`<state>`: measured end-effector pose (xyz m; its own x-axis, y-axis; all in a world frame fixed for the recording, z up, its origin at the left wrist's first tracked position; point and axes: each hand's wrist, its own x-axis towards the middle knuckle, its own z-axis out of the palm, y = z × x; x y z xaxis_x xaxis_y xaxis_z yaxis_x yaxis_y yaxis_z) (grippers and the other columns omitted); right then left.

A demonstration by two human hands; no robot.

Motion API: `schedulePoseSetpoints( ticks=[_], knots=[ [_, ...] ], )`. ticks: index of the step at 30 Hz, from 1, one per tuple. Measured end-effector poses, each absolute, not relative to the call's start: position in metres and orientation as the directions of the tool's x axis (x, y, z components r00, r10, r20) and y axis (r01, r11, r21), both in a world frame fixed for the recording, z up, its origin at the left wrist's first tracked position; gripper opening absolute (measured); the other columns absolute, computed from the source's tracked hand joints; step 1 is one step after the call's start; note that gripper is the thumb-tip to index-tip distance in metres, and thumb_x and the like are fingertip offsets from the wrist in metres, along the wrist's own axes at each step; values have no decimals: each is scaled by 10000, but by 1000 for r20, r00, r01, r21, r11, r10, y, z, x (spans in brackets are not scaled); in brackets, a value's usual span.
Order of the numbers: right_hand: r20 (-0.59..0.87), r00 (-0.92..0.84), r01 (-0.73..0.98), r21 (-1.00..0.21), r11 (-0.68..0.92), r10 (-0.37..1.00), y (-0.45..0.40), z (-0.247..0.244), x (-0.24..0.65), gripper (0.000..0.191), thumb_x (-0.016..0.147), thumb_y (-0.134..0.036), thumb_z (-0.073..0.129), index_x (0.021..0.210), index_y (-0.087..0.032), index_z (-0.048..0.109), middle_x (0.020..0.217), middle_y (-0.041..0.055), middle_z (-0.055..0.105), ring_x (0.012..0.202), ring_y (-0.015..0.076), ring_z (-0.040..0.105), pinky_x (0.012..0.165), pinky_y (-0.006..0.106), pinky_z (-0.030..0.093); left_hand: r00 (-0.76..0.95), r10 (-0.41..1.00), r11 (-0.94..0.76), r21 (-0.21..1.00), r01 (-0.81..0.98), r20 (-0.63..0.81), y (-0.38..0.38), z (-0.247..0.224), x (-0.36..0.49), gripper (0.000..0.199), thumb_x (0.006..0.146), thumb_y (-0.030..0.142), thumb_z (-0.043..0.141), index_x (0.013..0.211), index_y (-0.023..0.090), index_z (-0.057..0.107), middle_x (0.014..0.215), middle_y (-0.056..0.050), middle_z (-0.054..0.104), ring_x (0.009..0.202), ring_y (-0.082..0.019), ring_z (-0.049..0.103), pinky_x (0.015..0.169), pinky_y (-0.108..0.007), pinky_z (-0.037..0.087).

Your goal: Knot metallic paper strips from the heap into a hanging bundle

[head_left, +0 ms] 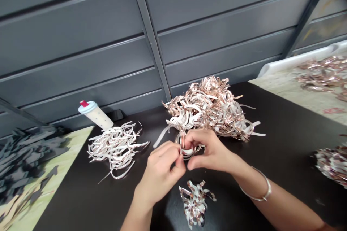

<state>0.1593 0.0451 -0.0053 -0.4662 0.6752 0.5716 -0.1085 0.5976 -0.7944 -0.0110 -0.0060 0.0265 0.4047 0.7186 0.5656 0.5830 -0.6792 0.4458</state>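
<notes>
Thin shiny strips, white on one side and rose-gold on the other, are curled between my two hands over the black table. My left hand pinches the ends of the strips between thumb and fingers. From the right side, my right hand curves its fingers and thumb around the same strips, close to my left fingertips. Behind the hands rises a large tangled heap of rose-gold and white strips. A small crinkled bunch of strips lies in front of my hands.
At the left sits a loose pile of pale strips, with a white cup with a blue lid behind it. Dark strips cover a light green surface at far left. More shiny strips lie at right. A grey panelled wall borders the table.
</notes>
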Motion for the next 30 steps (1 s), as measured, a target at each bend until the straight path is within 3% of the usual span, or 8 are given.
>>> schedulePoseSetpoints(
  ticks=[4,10,13,17,20,22,25,30],
  knots=[
    [626,-472,-6,-706,708,621,41,0,157,351,892,-422,572,660,-159,575,641,-5,577,594,96,519,578,219,423,419,737,-671,498,550,530,-5,25,-12,281,845,90,443,584,189,414,668,-16,569,613,-106,509,561,-215,407],
    [496,-669,-193,-836,515,554,49,10,175,349,960,-365,461,715,-145,577,676,9,585,612,99,512,577,223,424,440,775,-584,781,223,454,4,19,-17,271,866,162,476,596,178,489,713,-49,669,667,-137,622,618,-237,481],
    [496,-684,-181,-826,535,535,51,9,177,311,969,-313,447,745,-145,581,705,15,599,638,101,527,606,229,435,459,808,-494,849,186,370,7,19,-21,286,866,203,519,582,164,525,703,-58,674,687,-153,635,653,-256,493],
    [543,-672,-23,-695,719,504,49,6,170,238,954,-232,465,761,-160,584,715,2,599,678,108,545,687,250,450,462,884,-184,962,200,73,7,16,-24,158,783,251,662,898,143,660,771,-46,661,693,-146,618,659,-254,500],
    [542,-687,73,-611,788,484,46,4,166,189,928,-189,498,757,-167,573,751,8,604,698,116,563,685,253,467,383,923,54,999,-10,-46,8,10,-19,640,671,236,775,1262,196,532,895,-41,649,736,-139,624,669,-241,509],
    [587,-645,112,-560,821,489,45,2,164,118,902,-180,540,788,-175,568,799,23,619,780,140,594,712,266,494,336,939,120,987,-107,-78,9,8,-14,743,625,198,809,1299,215,498,903,-32,640,712,-119,616,651,-217,502],
    [723,-513,199,-425,883,463,43,1,163,50,862,-196,599,890,-182,561,926,72,634,947,195,599,792,332,525,336,938,137,982,-132,-86,11,7,-9,626,644,185,800,1217,180,549,813,-16,635,586,-72,561,546,-165,443],
    [781,-545,288,-166,943,304,37,-1,158,149,910,-107,501,1039,-149,561,1113,127,656,1120,223,580,962,423,494,265,964,16,1000,17,-20,11,1,-13,534,749,183,708,1247,187,516,690,28,613,549,-58,512,522,-149,377]
  ],
)
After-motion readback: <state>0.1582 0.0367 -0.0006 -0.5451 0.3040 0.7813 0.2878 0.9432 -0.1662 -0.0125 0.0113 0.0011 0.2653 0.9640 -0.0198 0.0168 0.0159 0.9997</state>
